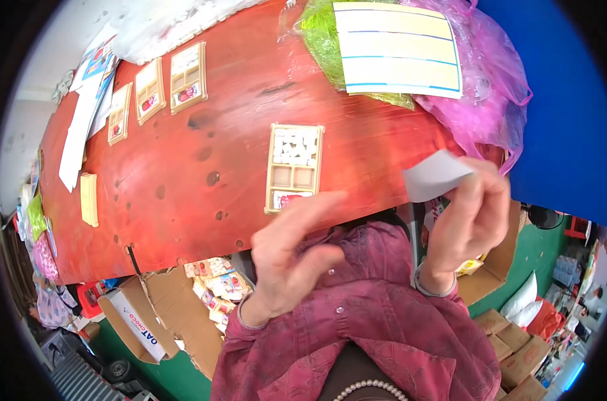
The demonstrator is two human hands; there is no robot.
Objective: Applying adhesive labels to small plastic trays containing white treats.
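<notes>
A small piece of white paper (pixel 436 176) is pinched between the thumb and fingers of my right hand (pixel 474 217), above the table's near edge. My left hand (pixel 291 250) holds nothing, its thumb and fingers spread apart. Just beyond its fingertips a cream compartment tray (pixel 320 150) lies on the red table. Small white blocks (pixel 295 145) fill the tray's far section. Two square compartments in its middle show their bare bottoms. In its near section lies a red-and-white printed piece (pixel 289 199), partly behind my left fingers.
Three similar trays (pixel 188 79) stand in a row at the far left of the red table (pixel 230 167). Nearer are a cream stack (pixel 89 199) and, beyond, papers (pixel 83 127). Printed sheets (pixel 400 50) lie on plastic bags (pixel 494 87). Below is an open carton (pixel 176 311) of small packs.
</notes>
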